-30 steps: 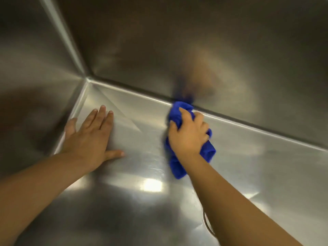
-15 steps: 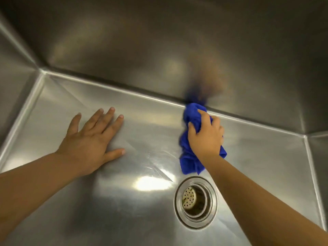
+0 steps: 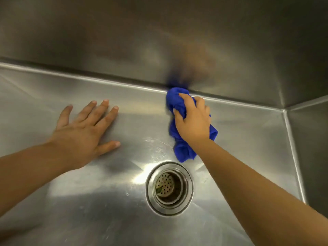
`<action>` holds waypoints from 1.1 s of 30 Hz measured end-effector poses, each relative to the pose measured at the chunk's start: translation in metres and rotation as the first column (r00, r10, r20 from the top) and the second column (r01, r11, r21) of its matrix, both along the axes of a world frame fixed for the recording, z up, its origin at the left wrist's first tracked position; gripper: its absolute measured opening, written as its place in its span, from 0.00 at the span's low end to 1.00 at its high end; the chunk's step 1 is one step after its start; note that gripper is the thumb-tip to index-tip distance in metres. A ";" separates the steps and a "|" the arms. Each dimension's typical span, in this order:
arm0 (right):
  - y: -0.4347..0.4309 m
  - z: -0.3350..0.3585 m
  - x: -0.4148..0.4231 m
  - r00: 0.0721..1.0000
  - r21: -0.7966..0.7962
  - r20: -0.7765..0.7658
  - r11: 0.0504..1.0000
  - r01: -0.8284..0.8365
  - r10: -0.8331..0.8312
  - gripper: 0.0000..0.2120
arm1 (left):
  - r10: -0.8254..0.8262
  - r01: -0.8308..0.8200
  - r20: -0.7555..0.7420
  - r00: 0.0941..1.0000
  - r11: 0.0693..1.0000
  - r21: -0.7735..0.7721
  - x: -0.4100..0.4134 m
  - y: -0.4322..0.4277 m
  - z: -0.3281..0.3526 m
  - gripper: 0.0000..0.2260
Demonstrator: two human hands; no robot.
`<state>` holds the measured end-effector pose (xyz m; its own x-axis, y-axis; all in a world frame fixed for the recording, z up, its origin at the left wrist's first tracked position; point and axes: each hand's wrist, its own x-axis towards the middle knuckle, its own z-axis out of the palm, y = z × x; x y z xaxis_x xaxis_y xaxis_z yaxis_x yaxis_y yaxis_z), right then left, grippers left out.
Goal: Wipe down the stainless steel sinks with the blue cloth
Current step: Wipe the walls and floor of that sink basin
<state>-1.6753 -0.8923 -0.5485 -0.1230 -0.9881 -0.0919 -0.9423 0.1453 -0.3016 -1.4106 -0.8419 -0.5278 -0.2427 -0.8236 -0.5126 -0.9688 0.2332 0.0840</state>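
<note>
Fingers (image 3: 184, 97) of the right hand (image 3: 193, 119) are curled tight round the bunched-up bright blue cloth (image 3: 182, 150) and press it down. Fingers (image 3: 106, 118) of the left hand (image 3: 83, 132) are straight and spread out. They lie flat on the metal and hold nothing.

The biggest thing is the shiny grey stainless steel sink (image 3: 88, 201). We look right down into it. Its dark back wall (image 3: 106, 41) stands at the top, its flat floor (image 3: 248, 139) fills most of the rest, and a side wall (image 3: 312, 157) shows on the right. Next come the bare left arm (image 3: 26, 174) and the bare right arm (image 3: 257, 183), which reach in from below.

The cloth lies on the floor. Its top end touches the line where the floor meets the back wall. Just below it sits the round metal drain (image 3: 169, 188), with a little strainer full of holes (image 3: 163, 184) inside.

A second ago the left corner of the sink was in view and the drain was not. Now that corner is gone, and the drain and the right corner (image 3: 284, 110) show. So both hands have slid to the right along the back edge. I think the left part of that edge is wiped. The bit from the cloth to the right corner still looks left to do.
</note>
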 end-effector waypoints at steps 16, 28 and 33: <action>0.006 -0.001 -0.049 0.991 -0.011 -0.006 0.991 -0.135 0.135 0.24 | -0.131 0.124 -0.093 0.987 0.989 -0.074 -0.071 -0.009 -0.004 0.42; 0.033 0.000 -0.089 0.998 0.004 -0.040 0.999 -0.052 0.052 0.24 | -0.216 0.212 -0.134 0.967 0.976 -0.041 -0.156 -0.008 -0.004 0.40; 0.004 -0.003 -0.156 0.998 -0.018 0.006 0.998 -0.062 0.062 0.29 | -0.251 0.241 -0.139 0.958 0.967 -0.085 -0.183 -0.011 -0.012 0.41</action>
<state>-1.8309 -0.8879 -0.5510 -0.0612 -0.9953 -0.0752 -0.9473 0.0816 -0.3099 -1.5933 -0.8531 -0.5394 -0.5110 -0.7597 -0.4022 -0.8587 0.4727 0.1980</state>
